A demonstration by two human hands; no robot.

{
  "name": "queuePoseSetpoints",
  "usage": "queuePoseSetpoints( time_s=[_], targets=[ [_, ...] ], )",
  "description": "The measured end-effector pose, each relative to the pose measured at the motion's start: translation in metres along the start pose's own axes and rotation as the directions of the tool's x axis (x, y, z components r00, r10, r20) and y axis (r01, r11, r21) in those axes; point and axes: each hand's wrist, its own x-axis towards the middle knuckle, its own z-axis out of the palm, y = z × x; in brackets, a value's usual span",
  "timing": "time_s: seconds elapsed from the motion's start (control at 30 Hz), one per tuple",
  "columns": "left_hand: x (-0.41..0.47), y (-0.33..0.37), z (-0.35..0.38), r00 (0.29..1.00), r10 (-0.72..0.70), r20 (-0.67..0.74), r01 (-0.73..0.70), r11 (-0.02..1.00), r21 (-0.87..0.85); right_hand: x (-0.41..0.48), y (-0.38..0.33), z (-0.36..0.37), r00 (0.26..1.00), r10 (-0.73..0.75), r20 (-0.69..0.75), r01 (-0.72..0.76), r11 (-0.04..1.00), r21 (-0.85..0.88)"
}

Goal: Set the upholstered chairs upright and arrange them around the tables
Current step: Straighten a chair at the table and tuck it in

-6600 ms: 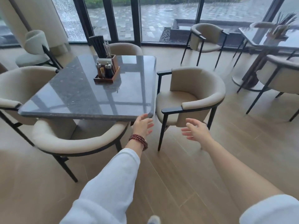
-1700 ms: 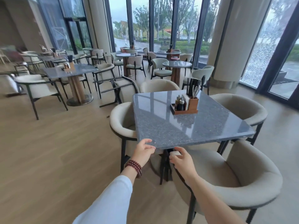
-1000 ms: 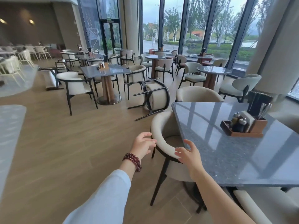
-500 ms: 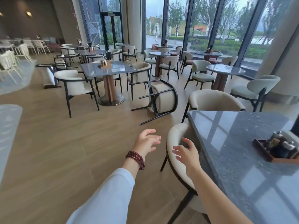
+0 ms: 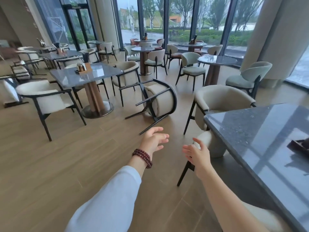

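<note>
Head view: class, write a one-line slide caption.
Open left hand and right hand reach toward the toppled chair lying on the wooden floor.

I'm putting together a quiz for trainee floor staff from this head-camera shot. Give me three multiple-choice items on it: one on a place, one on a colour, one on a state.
1. Where does the tipped chair lie?
A) on a tabletop
B) on the floor beside the square table
C) against the glass door

2. What colour is the bead bracelet on the left wrist?
A) blue
B) dark red
C) yellow

3. How are the left hand and right hand?
A) both open, holding nothing
B) left grips a chair leg
C) right holds a tray

Answers: 1 B, its legs point sideways just above the floor; 2 B, the beads are dark red; 3 A, the fingers are spread with nothing in them.
</note>
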Motion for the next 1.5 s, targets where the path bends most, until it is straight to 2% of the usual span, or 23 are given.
queuePoseSetpoints(
  time_s=[0.3, 0.4, 0.6, 0.9, 1.13, 1.5],
  targets=[
    [0.135, 0.03, -0.046, 0.992, -0.028, 0.122, 0.026, 1.0, 0.016, 0.089, -0.007, 0.08, 0.991, 0.026, -0.133, -0.019, 0.999, 0.051],
    [0.19, 0.04, -0.048, 0.987, -0.033, 0.159, 0.029, 0.999, 0.026, 0.134, -0.013, 0.101, 0.979, 0.033, -0.199, -0.025, 0.999, 0.046],
    [0.305, 0.075, -0.04, 0.971, -0.023, 0.238, 0.011, 0.999, 0.052, 0.235, -0.035, 0.142, 0.951, 0.081, -0.299, -0.035, 0.987, 0.156],
    [0.469, 0.116, -0.038, 0.945, -0.033, 0.324, 0.001, 0.995, 0.098, 0.364, -0.066, 0.184, 0.911, 0.073, -0.407, -0.005, 0.986, 0.168],
    [0.599, 0.121, -0.02, 0.88, -0.07, 0.471, -0.002, 0.989, 0.151, 0.46, -0.07, 0.216, 0.848, 0.072, -0.524, 0.04, 0.979, 0.199],
    [0.778, 0.155, 0.029, 0.732, -0.134, 0.668, -0.069, 0.961, 0.268, 0.593, -0.082, 0.254, 0.695, 0.187, -0.694, 0.08, 0.94, 0.333]
  ],
)
